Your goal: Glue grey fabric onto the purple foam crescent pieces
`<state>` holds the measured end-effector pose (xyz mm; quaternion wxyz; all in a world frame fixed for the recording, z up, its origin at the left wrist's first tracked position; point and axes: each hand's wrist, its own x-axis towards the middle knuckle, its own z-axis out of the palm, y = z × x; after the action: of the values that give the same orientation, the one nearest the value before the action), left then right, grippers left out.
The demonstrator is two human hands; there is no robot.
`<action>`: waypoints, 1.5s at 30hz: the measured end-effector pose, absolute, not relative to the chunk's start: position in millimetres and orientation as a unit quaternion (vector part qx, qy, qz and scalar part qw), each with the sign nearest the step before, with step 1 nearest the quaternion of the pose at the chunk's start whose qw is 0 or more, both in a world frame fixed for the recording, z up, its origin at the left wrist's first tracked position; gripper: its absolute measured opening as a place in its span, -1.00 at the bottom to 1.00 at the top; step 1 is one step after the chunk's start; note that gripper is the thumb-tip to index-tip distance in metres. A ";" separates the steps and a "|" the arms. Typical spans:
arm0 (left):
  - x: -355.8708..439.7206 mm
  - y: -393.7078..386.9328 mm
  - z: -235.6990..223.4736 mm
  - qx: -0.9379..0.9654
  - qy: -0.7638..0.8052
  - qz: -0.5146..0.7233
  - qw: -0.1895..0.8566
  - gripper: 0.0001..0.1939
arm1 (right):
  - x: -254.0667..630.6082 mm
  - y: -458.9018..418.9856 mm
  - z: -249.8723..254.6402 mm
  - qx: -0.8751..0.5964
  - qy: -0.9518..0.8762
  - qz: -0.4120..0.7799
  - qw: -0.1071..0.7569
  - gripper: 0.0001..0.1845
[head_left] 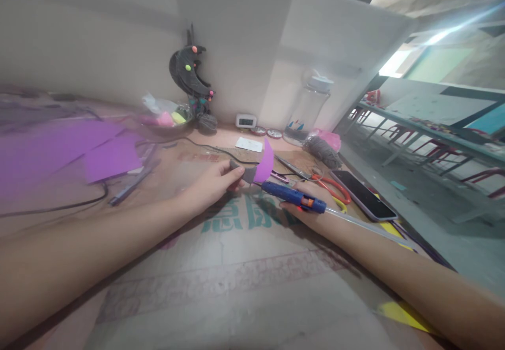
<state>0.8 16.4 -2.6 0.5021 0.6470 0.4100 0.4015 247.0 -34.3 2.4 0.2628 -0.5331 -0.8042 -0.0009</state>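
Note:
My left hand (221, 179) pinches one end of a purple paper crescent (265, 164), where grey yarn (248, 174) covers the part by my thumb and fingers. The bare purple end curves upward past the grip. In my right hand (310, 218) lies a blue hot glue gun (286, 193) with an orange part and a long clear glue stick (366, 225) out of its rear. Its nozzle points left, close to the lower edge of the crescent; whether they touch I cannot tell. Orange-handled scissors (342, 191) lie just beyond my right hand.
A dark yarn-wrapped moon ornament (185, 71) with small pompoms leans on the wall. A bowl (169, 126), a small clock (245, 121), a water bottle (305, 111), grey yarn (323, 152) and a phone (365, 195) stand or lie around. Purple paper (112, 158) and a pen (132, 184) are at left.

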 end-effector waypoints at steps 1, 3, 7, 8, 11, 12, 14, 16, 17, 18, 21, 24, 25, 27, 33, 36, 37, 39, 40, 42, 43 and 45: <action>1.0 16.1 -2.4 0.645 0.409 0.402 0.505 -0.74 | 247.1 -34.5 2.7 -0.529 -0.809 0.001 0.258 -0.73; 1.3 15.9 -2.5 0.642 0.404 0.404 0.512 -0.75 | 247.6 -34.6 3.3 -0.517 -0.818 0.003 0.253 -0.71; 0.4 17.3 -4.8 0.639 0.397 0.409 0.517 -0.75 | 249.0 -33.5 3.3 -0.502 -0.830 0.001 0.244 -0.67; 0.1 17.7 -5.3 0.640 0.396 0.409 0.515 -0.75 | 249.2 -33.3 3.1 -0.501 -0.831 0.001 0.242 -0.67; -0.7 18.5 -5.9 0.641 0.393 0.411 0.516 -0.75 | 249.5 -33.5 2.4 -0.494 -0.836 -0.002 0.239 -0.68; -0.7 18.5 -5.7 0.640 0.393 0.411 0.517 -0.76 | 249.5 -33.9 2.4 -0.494 -0.836 -0.002 0.238 -0.68; -0.5 18.2 -5.1 0.638 0.398 0.412 0.514 -0.76 | 249.2 -35.5 3.4 -0.488 -0.838 -0.004 0.245 -0.69; 0.2 17.6 -4.2 0.635 0.408 0.416 0.507 -0.76 | 249.0 -38.0 5.9 -0.470 -0.838 -0.006 0.278 -0.70; 0.6 17.1 -3.6 0.634 0.409 0.417 0.507 -0.76 | 248.8 -39.7 7.6 -0.460 -0.836 -0.007 0.301 -0.71; 1.0 16.7 -2.9 0.632 0.409 0.418 0.509 -0.76 | 248.6 -41.5 9.5 -0.454 -0.832 -0.006 0.321 -0.73; 2.0 15.1 -0.4 0.629 0.405 0.417 0.516 -0.77 | 247.9 -46.5 14.5 -0.477 -0.801 0.016 0.361 -0.79; 1.9 14.3 0.6 0.643 0.405 0.405 0.510 -0.75 | 248.0 -46.6 17.5 -0.508 -0.755 0.074 0.409 -0.80; 1.7 14.4 -0.1 0.652 0.404 0.398 0.503 -0.73 | 248.5 -44.7 18.5 -0.511 -0.743 0.094 0.422 -0.79; 1.1 15.2 -3.0 0.673 0.401 0.387 0.487 -0.70 | 250.9 -38.2 21.4 -0.524 -0.728 0.126 0.424 -0.77; 2.5 20.1 -15.0 0.687 0.388 0.384 0.479 -0.68 | 261.5 -5.7 35.8 -0.593 -0.643 0.188 0.447 -0.63; 3.6 21.2 -17.4 0.683 0.384 0.384 0.488 -0.68 | 261.8 17.2 44.7 -0.632 -0.617 0.180 0.432 -0.56; 3.7 21.2 -17.7 0.683 0.383 0.385 0.489 -0.68 | 260.8 27.1 47.7 -0.640 -0.620 0.172 0.420 -0.56; 3.5 20.9 -17.6 0.686 0.382 0.386 0.485 -0.68 | 257.8 50.5 53.0 -0.650 -0.634 0.152 0.391 -0.60; 3.3 20.5 -17.2 0.686 0.383 0.386 0.483 -0.68 | 256.0 63.7 54.8 -0.649 -0.640 0.152 0.382 -0.64; 2.7 19.4 -15.9 0.689 0.384 0.383 0.481 -0.69 | 252.5 91.4 55.7 -0.641 -0.655 0.160 0.368 -0.72; 2.4 18.8 -15.2 0.691 0.382 0.381 0.480 -0.69 | 250.8 104.7 54.3 -0.632 -0.664 0.168 0.362 -0.75; 2.0 17.9 -13.9 0.696 0.378 0.378 0.480 -0.68 | 247.9 127.9 47.6 -0.624 -0.670 0.177 0.361 -0.77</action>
<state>2.0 17.9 -13.9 0.4800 0.6956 0.3779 0.3780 247.9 127.9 47.6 0.3606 -0.6245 -0.6698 0.1770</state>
